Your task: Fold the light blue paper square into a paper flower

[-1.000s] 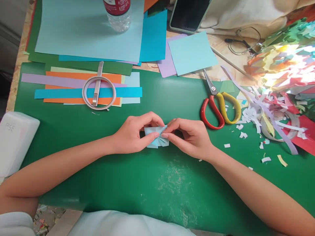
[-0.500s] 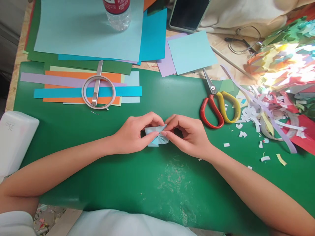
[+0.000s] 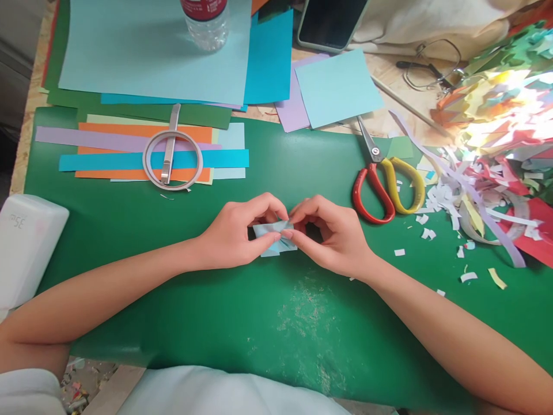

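Observation:
A small folded piece of light blue paper (image 3: 273, 237) is pinched between both my hands just above the green mat (image 3: 276, 323). My left hand (image 3: 235, 233) grips its left side with thumb below and fingers curled over the top. My right hand (image 3: 332, 236) pinches its right end with thumb and forefinger, the other fingers curled. The creased underside of the paper shows below my fingertips; its middle is partly hidden by them.
Scissors with one red and one yellow handle (image 3: 384, 184) lie to the right. Paper scraps (image 3: 484, 190) pile at the far right. Coloured strips under a tape ring (image 3: 173, 159) lie at the back left, near paper sheets (image 3: 151, 46), a bottle (image 3: 204, 20), a phone (image 3: 330, 23) and a white box (image 3: 26, 248).
My fingers have pressed the paper into a tighter, narrower fold, so less of it shows below them. Both hands stay in the same place.

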`<state>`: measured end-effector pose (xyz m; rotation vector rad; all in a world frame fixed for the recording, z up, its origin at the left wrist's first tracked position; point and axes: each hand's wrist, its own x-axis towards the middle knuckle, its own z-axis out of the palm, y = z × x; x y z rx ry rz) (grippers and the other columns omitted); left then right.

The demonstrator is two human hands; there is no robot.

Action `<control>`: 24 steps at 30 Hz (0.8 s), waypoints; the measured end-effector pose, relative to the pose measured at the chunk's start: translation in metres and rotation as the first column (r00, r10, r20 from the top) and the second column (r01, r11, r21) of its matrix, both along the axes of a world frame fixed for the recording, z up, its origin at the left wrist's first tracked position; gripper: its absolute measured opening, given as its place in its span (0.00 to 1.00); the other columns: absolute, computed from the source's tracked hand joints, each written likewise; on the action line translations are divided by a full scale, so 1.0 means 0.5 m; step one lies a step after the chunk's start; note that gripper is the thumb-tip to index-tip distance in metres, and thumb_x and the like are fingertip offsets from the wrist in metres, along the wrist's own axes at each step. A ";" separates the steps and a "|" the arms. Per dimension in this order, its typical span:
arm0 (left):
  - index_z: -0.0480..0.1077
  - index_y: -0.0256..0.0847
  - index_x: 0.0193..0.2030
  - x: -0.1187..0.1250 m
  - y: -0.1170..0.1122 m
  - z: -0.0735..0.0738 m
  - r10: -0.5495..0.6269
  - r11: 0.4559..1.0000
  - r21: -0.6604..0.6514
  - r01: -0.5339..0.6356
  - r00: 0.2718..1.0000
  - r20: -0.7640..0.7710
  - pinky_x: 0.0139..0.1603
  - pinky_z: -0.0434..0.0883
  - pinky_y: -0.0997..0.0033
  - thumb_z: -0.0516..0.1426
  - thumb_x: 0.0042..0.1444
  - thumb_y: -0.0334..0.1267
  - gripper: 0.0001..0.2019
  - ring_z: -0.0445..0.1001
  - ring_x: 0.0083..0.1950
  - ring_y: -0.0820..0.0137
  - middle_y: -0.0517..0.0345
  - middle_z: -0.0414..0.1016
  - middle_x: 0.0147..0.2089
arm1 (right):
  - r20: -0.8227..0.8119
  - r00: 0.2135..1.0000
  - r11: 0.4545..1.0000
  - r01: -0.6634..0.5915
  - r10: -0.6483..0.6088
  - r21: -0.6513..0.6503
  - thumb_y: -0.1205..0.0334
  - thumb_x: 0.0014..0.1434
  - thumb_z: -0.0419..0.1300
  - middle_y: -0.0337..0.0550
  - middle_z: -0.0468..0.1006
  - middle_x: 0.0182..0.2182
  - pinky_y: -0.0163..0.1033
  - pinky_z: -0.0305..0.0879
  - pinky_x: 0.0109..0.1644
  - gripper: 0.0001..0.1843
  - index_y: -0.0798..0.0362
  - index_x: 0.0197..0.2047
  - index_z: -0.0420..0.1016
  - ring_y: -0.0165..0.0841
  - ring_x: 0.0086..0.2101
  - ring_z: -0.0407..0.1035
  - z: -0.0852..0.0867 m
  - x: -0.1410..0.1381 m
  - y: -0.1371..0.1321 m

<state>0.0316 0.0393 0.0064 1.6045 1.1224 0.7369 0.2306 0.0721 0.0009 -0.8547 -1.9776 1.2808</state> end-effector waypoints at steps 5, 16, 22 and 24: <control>0.65 0.41 0.41 0.001 -0.002 0.000 0.002 1.000 -0.028 -0.001 1.000 0.018 0.30 0.71 0.81 0.59 0.55 0.31 0.08 0.72 0.29 0.79 0.65 0.72 0.30 | 0.102 0.994 0.993 -0.043 0.032 0.107 0.61 0.60 0.61 0.34 0.68 0.26 0.30 0.60 0.27 0.08 0.50 0.36 0.62 0.24 0.24 0.62 0.007 -0.005 0.000; 0.63 0.41 0.39 0.004 -0.003 -0.002 -0.007 1.000 -0.012 0.007 1.000 -0.010 0.30 0.69 0.81 0.58 0.54 0.30 0.08 0.69 0.29 0.80 0.67 0.69 0.29 | 0.112 0.987 0.959 -0.143 0.118 0.246 0.65 0.64 0.56 0.34 0.61 0.21 0.34 0.55 0.30 0.13 0.51 0.27 0.62 0.26 0.25 0.55 -0.001 -0.004 0.006; 0.62 0.41 0.40 0.000 0.002 -0.001 -0.051 0.999 -0.017 0.051 0.999 0.002 0.31 0.69 0.81 0.57 0.54 0.30 0.09 0.70 0.29 0.79 0.67 0.70 0.29 | 0.114 0.986 0.954 -0.150 0.124 0.258 0.64 0.66 0.55 0.35 0.63 0.20 0.35 0.55 0.30 0.13 0.51 0.27 0.63 0.27 0.24 0.56 -0.002 -0.002 0.006; 0.61 0.41 0.40 0.000 0.003 0.001 -0.062 0.998 -0.017 0.062 0.998 0.016 0.30 0.69 0.81 0.57 0.54 0.29 0.09 0.70 0.28 0.80 0.67 0.70 0.29 | 0.115 0.984 0.954 -0.159 0.133 0.256 0.64 0.66 0.55 0.35 0.63 0.21 0.35 0.55 0.31 0.13 0.51 0.28 0.63 0.28 0.25 0.57 -0.001 -0.002 0.005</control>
